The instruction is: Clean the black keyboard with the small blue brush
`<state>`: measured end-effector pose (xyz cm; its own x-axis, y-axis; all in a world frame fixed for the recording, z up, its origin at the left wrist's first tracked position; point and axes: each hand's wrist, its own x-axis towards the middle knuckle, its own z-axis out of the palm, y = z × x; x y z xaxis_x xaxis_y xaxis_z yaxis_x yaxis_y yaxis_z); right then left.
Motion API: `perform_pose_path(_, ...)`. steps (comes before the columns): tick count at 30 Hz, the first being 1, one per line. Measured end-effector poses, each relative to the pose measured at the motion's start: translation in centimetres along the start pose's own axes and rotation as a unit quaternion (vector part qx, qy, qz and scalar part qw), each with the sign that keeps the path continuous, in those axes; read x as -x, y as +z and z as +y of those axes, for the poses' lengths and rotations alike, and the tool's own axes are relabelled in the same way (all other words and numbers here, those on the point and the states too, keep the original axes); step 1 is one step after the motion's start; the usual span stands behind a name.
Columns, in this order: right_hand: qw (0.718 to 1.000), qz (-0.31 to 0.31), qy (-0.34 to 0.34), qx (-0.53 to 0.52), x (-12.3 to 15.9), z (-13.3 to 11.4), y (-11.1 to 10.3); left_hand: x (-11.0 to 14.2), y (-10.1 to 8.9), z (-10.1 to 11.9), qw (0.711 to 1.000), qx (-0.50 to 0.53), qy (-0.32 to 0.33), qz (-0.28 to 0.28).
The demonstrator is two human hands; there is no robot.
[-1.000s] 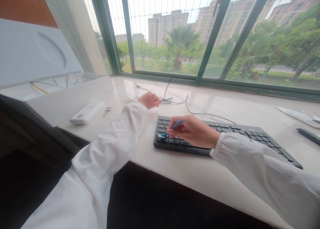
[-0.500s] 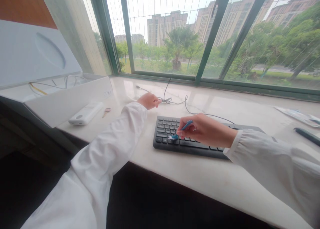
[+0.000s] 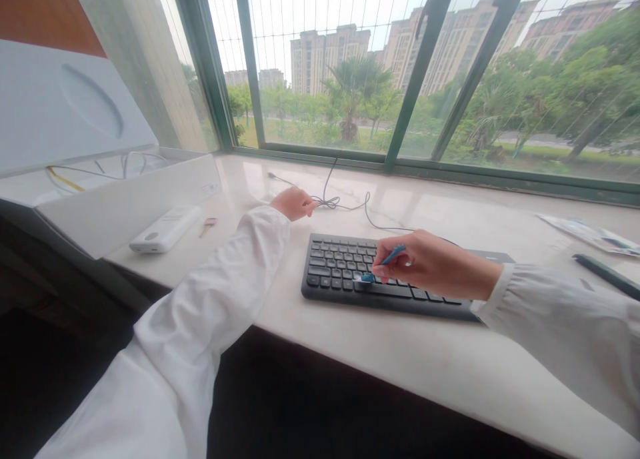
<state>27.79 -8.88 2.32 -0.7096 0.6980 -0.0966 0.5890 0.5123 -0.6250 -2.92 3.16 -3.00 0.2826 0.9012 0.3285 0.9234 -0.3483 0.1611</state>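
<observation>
Right hand [image 3: 430, 264] farther along the keyboard [image 3: 335, 265], pinching a blue brush [image 3: 393, 256]

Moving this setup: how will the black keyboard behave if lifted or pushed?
Probably stiff: the black keyboard looks flat and straight. Its low, wide shape should resist tipping. On the polished stone sill it will likely slide easily, perhaps dragging the thin cable behind it.

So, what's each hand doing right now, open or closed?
Left hand: loosely curled, holding nothing visible.
Right hand: closed, pinching a slim blue tool over the keyboard.
</observation>
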Motion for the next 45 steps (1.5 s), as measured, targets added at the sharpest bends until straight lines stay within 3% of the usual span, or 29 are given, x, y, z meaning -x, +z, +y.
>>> perform_pose_path(14,0.999,0.007,0.031,0.002,2.6,2.4,-1.7,-0.2,-0.1,0.2,1.000,-0.002,0.013,0.001)
perform_pose_path(21,0.989,0.023,-0.109,0.099,4.0,2.7,-2.2,-0.2,-0.2,0.2,1.000,-0.005,0.008,0.000)
perform_pose_path(32,0.961,0.054,-0.215,0.163,5.2,3.2,-0.9,-0.1,-0.1,0.2,1.000,-0.005,0.001,0.001)
perform_pose_path(39,0.966,0.060,-0.196,0.159,5.9,3.5,0.1,-0.1,-0.2,0.2,1.000,0.000,-0.004,-0.003)
perform_pose_path(45,0.975,0.084,-0.158,0.129,5.2,2.7,-0.4,-0.1,-0.2,0.2,1.000,0.005,-0.004,-0.003)
